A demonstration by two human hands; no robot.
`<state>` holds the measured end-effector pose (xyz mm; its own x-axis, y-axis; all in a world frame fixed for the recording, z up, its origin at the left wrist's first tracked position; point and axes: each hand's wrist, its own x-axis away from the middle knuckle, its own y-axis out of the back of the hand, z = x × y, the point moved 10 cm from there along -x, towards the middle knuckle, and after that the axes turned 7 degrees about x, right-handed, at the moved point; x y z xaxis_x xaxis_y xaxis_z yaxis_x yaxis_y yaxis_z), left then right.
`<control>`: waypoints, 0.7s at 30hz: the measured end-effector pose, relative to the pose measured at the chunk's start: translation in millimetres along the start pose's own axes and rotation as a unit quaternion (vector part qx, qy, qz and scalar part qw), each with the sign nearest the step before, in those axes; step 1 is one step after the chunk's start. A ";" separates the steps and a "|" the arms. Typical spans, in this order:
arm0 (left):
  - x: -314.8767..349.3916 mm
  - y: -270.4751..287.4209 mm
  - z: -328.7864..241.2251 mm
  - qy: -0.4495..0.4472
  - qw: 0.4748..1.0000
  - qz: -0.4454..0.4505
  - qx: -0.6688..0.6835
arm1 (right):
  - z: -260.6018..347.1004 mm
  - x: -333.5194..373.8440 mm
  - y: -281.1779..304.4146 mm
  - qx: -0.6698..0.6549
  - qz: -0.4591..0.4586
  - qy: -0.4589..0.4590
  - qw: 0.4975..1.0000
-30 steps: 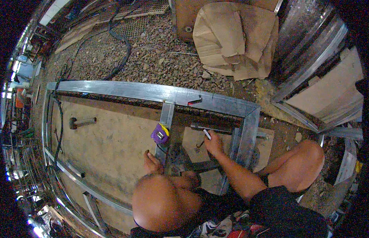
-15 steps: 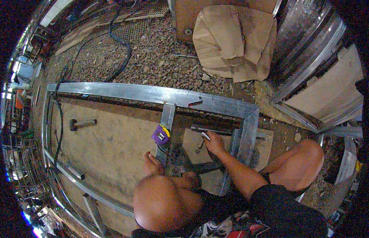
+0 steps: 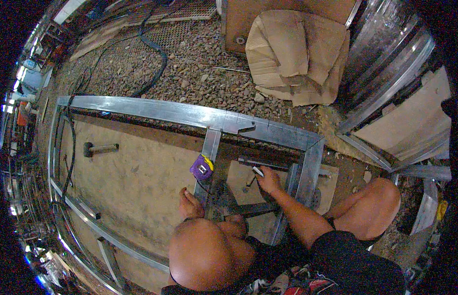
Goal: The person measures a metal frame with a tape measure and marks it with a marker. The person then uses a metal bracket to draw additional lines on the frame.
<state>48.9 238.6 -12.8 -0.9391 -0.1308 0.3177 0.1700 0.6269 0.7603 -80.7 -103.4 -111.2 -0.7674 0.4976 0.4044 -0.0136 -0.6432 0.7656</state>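
My right hand [image 3: 270, 180] is closed around a slim white pen-like thing [image 3: 258, 171], over the right-hand opening of a metal frame [image 3: 165, 109]. Beside the frame's crossbar [image 3: 212, 143], my left hand [image 3: 189, 202] shows partly past my knee. Its fingers look loosely apart, with nothing visible in them. A purple and yellow tape measure [image 3: 201, 168] sits on the crossbar just beyond that hand. Farther left, a hammer [image 3: 100, 149] lies on the brown board [image 3: 135, 172] inside the frame.
A dark cable [image 3: 71, 142] crosses the frame's left end. Gravel [image 3: 194, 73] lies beyond the frame, with a crumpled cardboard sheet [image 3: 298, 54] propped at the back. Metal sheets [image 3: 386, 64] and another metal frame [image 3: 369, 153] stand at the right. My bent knees flank the work.
The view has shifted slightly, so the surroundings sit a little differently. My right hand has moved only slightly, still holding the white thing. The left hand, tape measure and hammer stay in place.
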 end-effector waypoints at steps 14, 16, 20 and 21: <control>-4.4 -4.3 9.3 0.003 1.000 0.009 -0.007 | 3.6 3.7 11.0 -0.048 0.020 -0.025 0.998; -5.4 -4.3 12.1 -0.003 1.000 0.004 -0.020 | 5.7 6.9 33.7 -0.106 -0.082 -0.045 0.990; -6.2 -12.7 16.6 0.026 0.999 0.023 -0.035 | 23.4 13.5 102.4 -0.170 -0.350 0.005 0.921; -4.4 -14.0 11.5 0.038 0.998 0.036 -0.035 | 21.8 7.9 113.3 -0.149 -0.350 -0.026 0.924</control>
<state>47.2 239.2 -31.3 -0.8992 -0.1467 0.4121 0.2585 0.5818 0.7711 -74.3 -159.7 -10.3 -0.4714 0.8753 -0.1080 -0.6772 -0.2808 0.6801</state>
